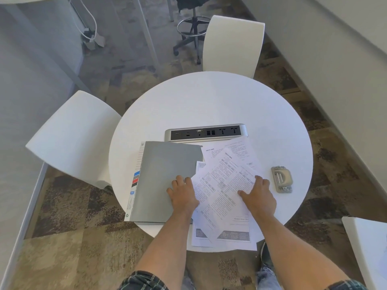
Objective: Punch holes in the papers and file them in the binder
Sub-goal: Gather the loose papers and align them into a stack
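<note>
Where the round white table (209, 101) fills the middle of the frame, a white chair (71, 139) stands at its left edge and a second white chair (232, 45) at its upper edge. On the left part of the tabletop lies the grey binder (165, 176), shut and flat, with a strip of coloured index tabs (135, 181) showing along its left side. The left hand (183, 194) rests palm down on the binder's lower right corner, its fingers (180, 180) loosely spread and flat, with the fingertips on the grey cover just beside the left edge of the papers (224, 185). Those papers lie fanned and skewed right of the binder, their lower ends hanging past the table's near rim. Above them, in the centre of the frame, sits a silver power and data socket panel (206, 132) set in the table. The right hand (258, 198) presses flat on the right side of the loose sheets, fingers slightly apart, thumb pointing left across the print. Further right, apart from the hand and papers, lies the small grey hole punch (281, 178).
</note>
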The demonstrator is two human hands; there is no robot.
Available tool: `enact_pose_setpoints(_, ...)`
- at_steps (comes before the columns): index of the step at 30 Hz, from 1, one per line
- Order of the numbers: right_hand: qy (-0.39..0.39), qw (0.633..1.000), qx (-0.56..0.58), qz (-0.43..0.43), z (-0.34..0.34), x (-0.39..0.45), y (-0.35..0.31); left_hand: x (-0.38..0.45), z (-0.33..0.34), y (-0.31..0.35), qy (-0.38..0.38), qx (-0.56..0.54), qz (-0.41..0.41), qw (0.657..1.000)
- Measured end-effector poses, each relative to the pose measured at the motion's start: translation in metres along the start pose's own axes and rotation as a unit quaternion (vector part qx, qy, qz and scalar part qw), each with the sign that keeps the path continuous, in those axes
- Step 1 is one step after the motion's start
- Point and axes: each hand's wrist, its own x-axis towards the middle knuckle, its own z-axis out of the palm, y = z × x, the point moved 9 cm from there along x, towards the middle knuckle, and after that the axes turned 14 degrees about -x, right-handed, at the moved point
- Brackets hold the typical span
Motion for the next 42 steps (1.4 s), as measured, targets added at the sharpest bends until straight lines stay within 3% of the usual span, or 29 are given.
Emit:
enact_pose_setpoints(6, -0.062, 0.996, -0.069, 0.007, -0.007, 0.029, 0.008, 0.003, 0.005, 0.002, 0.009, 0.015, 0.005, 1.000)
enact_pose_setpoints(15, -0.083, 0.993, -0.087, 0.006, -0.003, 0.043, 0.009, 0.007, 0.004, 0.003, 0.013, 0.021, -0.002, 1.000)
enact_pose_setpoints(20, -0.048, 0.998, -0.034, 0.004, -0.005, 0.045, 0.009, 0.008, 0.002, 0.006, -0.002, 0.020, -0.002, 1.000)
enact_pose_setpoints(22, -0.029, 0.998, 0.058, -0.015, -0.012, 0.043, 0.006, 0.011, -0.002, 0.010, -0.004, 0.004, 0.009, 1.000)
enact_pose_setpoints(24, -0.039, 0.978, 0.195, -0.056, -0.019, 0.043, -0.002, 0.015, -0.007, 0.017, 0.000, -0.047, 0.027, 0.999)
enact_pose_setpoints(26, -0.092, 0.937, 0.320, -0.106, -0.025, 0.040, -0.015, 0.019, -0.013, 0.023, 0.004, -0.134, 0.038, 0.990)
enact_pose_setpoints(29, -0.175, 0.878, 0.423, -0.139, -0.033, 0.035, -0.031, 0.027, -0.022, 0.026, 0.003, -0.262, 0.021, 0.965)
enact_pose_setpoints(31, -0.201, 0.859, 0.449, -0.144, -0.040, 0.035, -0.036, 0.033, -0.024, 0.025, -0.011, -0.321, -0.004, 0.947)
enact_pose_setpoints(37, -0.263, 0.830, 0.462, -0.169, -0.048, 0.041, -0.045, 0.046, -0.033, 0.019, -0.025, -0.328, -0.025, 0.944)
enact_pose_setpoints(42, -0.251, 0.836, 0.463, -0.152, -0.054, 0.049, -0.042, 0.050, -0.024, 0.017, -0.096, -0.521, -0.028, 0.847)
